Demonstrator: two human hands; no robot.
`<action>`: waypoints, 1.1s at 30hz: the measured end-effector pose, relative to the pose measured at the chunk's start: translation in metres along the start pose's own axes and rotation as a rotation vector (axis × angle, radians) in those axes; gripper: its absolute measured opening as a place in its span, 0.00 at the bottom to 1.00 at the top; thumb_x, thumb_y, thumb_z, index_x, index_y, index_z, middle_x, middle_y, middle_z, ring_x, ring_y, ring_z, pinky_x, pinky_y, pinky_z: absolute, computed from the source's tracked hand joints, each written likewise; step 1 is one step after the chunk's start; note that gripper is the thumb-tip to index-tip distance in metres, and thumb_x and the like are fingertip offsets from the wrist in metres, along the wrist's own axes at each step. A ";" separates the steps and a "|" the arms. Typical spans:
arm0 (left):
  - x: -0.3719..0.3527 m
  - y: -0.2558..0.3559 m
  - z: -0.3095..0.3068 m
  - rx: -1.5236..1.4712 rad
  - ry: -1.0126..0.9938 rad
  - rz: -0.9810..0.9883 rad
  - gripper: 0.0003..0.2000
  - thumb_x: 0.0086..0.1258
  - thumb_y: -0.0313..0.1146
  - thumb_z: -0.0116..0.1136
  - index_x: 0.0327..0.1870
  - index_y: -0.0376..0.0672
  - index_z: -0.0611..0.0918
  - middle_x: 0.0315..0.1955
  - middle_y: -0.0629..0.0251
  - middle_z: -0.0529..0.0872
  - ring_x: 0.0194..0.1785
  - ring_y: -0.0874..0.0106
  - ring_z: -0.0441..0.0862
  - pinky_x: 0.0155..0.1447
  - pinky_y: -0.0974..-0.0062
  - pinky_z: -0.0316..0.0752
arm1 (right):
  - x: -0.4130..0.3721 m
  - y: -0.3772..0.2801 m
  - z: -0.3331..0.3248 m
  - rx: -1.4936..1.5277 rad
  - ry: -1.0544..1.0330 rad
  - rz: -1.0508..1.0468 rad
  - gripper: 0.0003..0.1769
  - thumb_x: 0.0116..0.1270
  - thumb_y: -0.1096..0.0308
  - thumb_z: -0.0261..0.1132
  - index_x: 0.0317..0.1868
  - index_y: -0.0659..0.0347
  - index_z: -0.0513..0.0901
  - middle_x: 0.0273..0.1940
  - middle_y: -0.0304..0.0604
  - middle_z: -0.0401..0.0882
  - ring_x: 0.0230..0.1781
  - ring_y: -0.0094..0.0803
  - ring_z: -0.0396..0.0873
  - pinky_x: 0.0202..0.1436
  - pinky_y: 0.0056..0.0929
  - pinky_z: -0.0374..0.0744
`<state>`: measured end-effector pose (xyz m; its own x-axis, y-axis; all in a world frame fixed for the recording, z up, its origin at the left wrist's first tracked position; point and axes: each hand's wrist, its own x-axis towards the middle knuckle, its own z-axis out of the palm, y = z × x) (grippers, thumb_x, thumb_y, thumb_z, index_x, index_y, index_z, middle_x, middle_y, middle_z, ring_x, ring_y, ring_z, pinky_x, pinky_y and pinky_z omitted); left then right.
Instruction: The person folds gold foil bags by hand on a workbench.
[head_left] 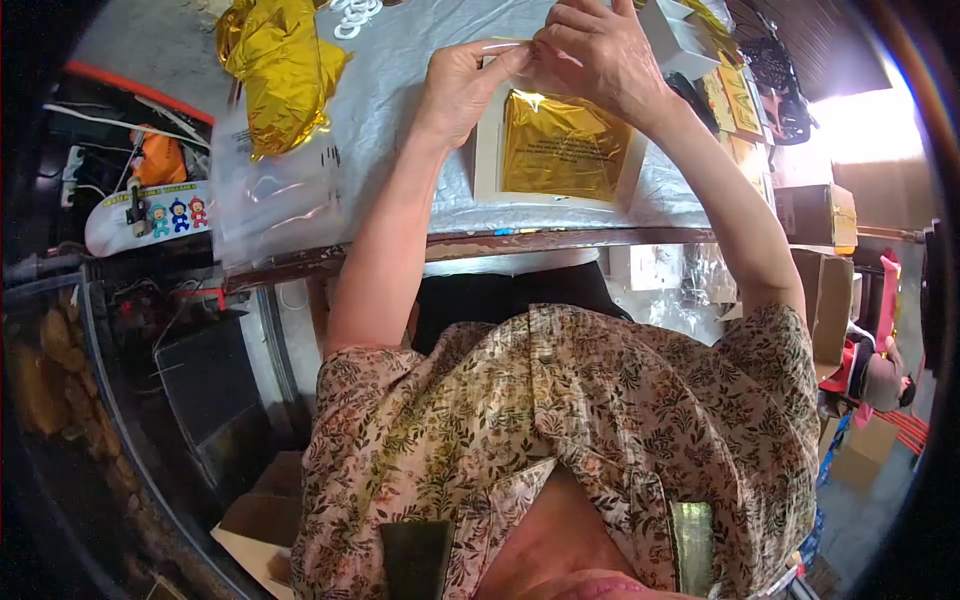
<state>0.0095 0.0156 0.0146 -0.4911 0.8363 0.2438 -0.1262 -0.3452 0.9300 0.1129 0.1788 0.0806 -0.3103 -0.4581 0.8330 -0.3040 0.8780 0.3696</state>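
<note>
Past floral blouse [600, 420], fingers [505, 62] pinch far edge of gold packet [560, 150].

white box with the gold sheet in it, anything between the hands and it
Nothing visible. The left hand pinches the far edge of the white box, and the right hand lies over that same edge. The crumpled gold foil sits apart, off to the left.

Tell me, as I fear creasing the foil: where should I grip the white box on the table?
Probably take the white box by its rim, at the two side walls, coming from the near edge. It lies flat and open, gold foil filling the inside, and the left hand and right hand crowd its far edge.
</note>
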 end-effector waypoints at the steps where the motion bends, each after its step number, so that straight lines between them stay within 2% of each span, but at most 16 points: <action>1: 0.000 0.000 0.000 0.000 0.001 0.002 0.13 0.75 0.33 0.70 0.52 0.34 0.90 0.42 0.65 0.93 0.45 0.80 0.85 0.51 0.81 0.80 | 0.000 -0.001 0.001 0.005 0.028 0.011 0.09 0.49 0.67 0.75 0.23 0.54 0.82 0.27 0.35 0.75 0.38 0.35 0.75 0.56 0.43 0.70; 4: 0.000 0.001 0.002 0.008 0.014 0.003 0.13 0.74 0.33 0.70 0.53 0.34 0.90 0.43 0.64 0.93 0.45 0.80 0.85 0.51 0.81 0.80 | 0.025 -0.031 -0.026 -0.089 -0.417 0.381 0.09 0.50 0.68 0.75 0.23 0.55 0.80 0.27 0.38 0.75 0.38 0.36 0.75 0.56 0.44 0.69; 8: -0.002 0.000 0.002 0.018 0.006 -0.058 0.13 0.75 0.33 0.69 0.52 0.33 0.90 0.43 0.63 0.93 0.46 0.79 0.86 0.52 0.81 0.80 | -0.003 -0.017 0.003 0.036 0.081 0.322 0.08 0.49 0.68 0.73 0.25 0.57 0.81 0.28 0.42 0.75 0.39 0.41 0.75 0.54 0.47 0.71; 10: -0.004 0.000 -0.001 -0.006 -0.010 -0.066 0.13 0.76 0.33 0.68 0.52 0.32 0.90 0.44 0.62 0.93 0.47 0.78 0.86 0.53 0.80 0.81 | -0.013 -0.007 -0.014 -0.396 -0.299 0.634 0.08 0.56 0.68 0.71 0.28 0.61 0.81 0.28 0.46 0.78 0.36 0.43 0.78 0.46 0.46 0.75; 12: -0.006 0.000 -0.010 -0.115 -0.031 -0.032 0.13 0.78 0.31 0.64 0.55 0.30 0.87 0.47 0.57 0.92 0.51 0.73 0.88 0.56 0.76 0.83 | -0.032 0.023 -0.043 -0.129 -0.097 1.198 0.09 0.65 0.67 0.68 0.32 0.65 0.84 0.28 0.49 0.83 0.31 0.41 0.82 0.36 0.42 0.78; 13: -0.005 0.001 -0.015 -0.115 -0.038 -0.037 0.13 0.78 0.31 0.64 0.55 0.30 0.87 0.47 0.57 0.92 0.51 0.73 0.88 0.56 0.76 0.83 | -0.021 0.025 -0.070 -0.078 0.040 1.205 0.12 0.71 0.64 0.66 0.38 0.67 0.86 0.29 0.48 0.86 0.28 0.37 0.84 0.31 0.38 0.80; 15: -0.003 0.002 -0.027 -0.248 0.129 -0.165 0.13 0.80 0.29 0.61 0.58 0.29 0.85 0.51 0.52 0.91 0.53 0.68 0.88 0.59 0.71 0.85 | -0.013 0.030 -0.143 0.328 0.240 1.554 0.27 0.64 0.53 0.76 0.54 0.65 0.86 0.41 0.49 0.88 0.40 0.43 0.86 0.45 0.40 0.85; 16: -0.002 0.003 -0.033 -0.231 0.112 -0.189 0.14 0.80 0.29 0.61 0.60 0.29 0.83 0.54 0.50 0.89 0.55 0.65 0.88 0.61 0.69 0.85 | -0.051 0.047 -0.194 0.077 -0.110 1.300 0.17 0.74 0.72 0.67 0.61 0.59 0.87 0.59 0.40 0.87 0.59 0.28 0.83 0.63 0.31 0.80; 17: -0.001 0.002 -0.037 -0.233 0.110 -0.192 0.14 0.80 0.29 0.61 0.60 0.29 0.83 0.54 0.50 0.89 0.55 0.65 0.88 0.61 0.69 0.85 | -0.026 0.031 -0.223 0.343 0.241 1.659 0.17 0.77 0.67 0.65 0.61 0.63 0.86 0.55 0.37 0.88 0.56 0.23 0.82 0.62 0.21 0.78; 20: 0.005 -0.008 -0.040 -0.235 0.146 -0.239 0.15 0.80 0.30 0.61 0.61 0.29 0.83 0.54 0.49 0.89 0.57 0.64 0.88 0.62 0.69 0.84 | -0.060 0.011 -0.350 -0.041 -0.049 1.713 0.20 0.80 0.68 0.60 0.67 0.67 0.82 0.59 0.36 0.83 0.47 0.18 0.79 0.54 0.20 0.78; 22: 0.008 -0.016 -0.039 -0.079 0.222 -0.251 0.18 0.79 0.31 0.62 0.64 0.30 0.81 0.55 0.50 0.89 0.58 0.64 0.88 0.63 0.69 0.83 | -0.155 0.002 -0.442 -0.321 -0.735 1.389 0.25 0.79 0.73 0.59 0.74 0.67 0.74 0.62 0.36 0.82 0.51 0.24 0.80 0.58 0.22 0.78; 23: 0.011 -0.023 -0.044 -0.080 0.222 -0.261 0.18 0.79 0.31 0.62 0.64 0.30 0.81 0.55 0.50 0.89 0.58 0.64 0.88 0.63 0.69 0.83 | -0.213 -0.018 -0.476 -0.026 -0.723 1.635 0.31 0.76 0.74 0.61 0.78 0.61 0.69 0.65 0.38 0.81 0.59 0.28 0.79 0.63 0.27 0.78; 25: 0.015 -0.035 -0.057 0.841 0.323 -0.024 0.17 0.78 0.31 0.63 0.64 0.35 0.83 0.55 0.53 0.90 0.58 0.63 0.88 0.63 0.69 0.81 | -0.285 -0.044 -0.526 0.292 -0.696 1.874 0.38 0.74 0.75 0.63 0.82 0.56 0.63 0.67 0.40 0.80 0.68 0.31 0.78 0.69 0.32 0.77; 29: -0.016 0.010 -0.060 1.173 0.211 0.510 0.14 0.76 0.30 0.62 0.59 0.40 0.86 0.52 0.56 0.91 0.57 0.61 0.88 0.62 0.68 0.80 | -0.349 -0.120 -0.674 -0.674 -1.788 1.596 0.31 0.71 0.43 0.65 0.68 0.50 0.81 0.59 0.53 0.87 0.61 0.51 0.85 0.56 0.48 0.84; 31: -0.028 0.020 -0.054 1.054 -0.034 0.342 0.11 0.76 0.31 0.63 0.54 0.41 0.89 0.54 0.60 0.90 0.57 0.63 0.88 0.62 0.71 0.79 | -0.282 -0.120 -0.632 -1.340 -1.803 1.385 0.23 0.73 0.48 0.62 0.60 0.51 0.87 0.49 0.56 0.89 0.51 0.53 0.88 0.53 0.50 0.85; 33: -0.026 0.023 -0.047 1.053 -0.103 0.341 0.10 0.76 0.30 0.63 0.53 0.39 0.89 0.53 0.59 0.91 0.57 0.63 0.88 0.62 0.71 0.80 | -0.177 -0.118 -0.540 -1.284 -1.509 1.280 0.17 0.73 0.55 0.61 0.54 0.51 0.89 0.47 0.54 0.90 0.52 0.48 0.89 0.53 0.46 0.85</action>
<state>-0.0210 -0.0342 0.0167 -0.2809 0.8146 0.5074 0.8205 -0.0703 0.5672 0.6902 0.2309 0.1115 -0.1865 0.9588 0.2145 0.8170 0.0301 0.5758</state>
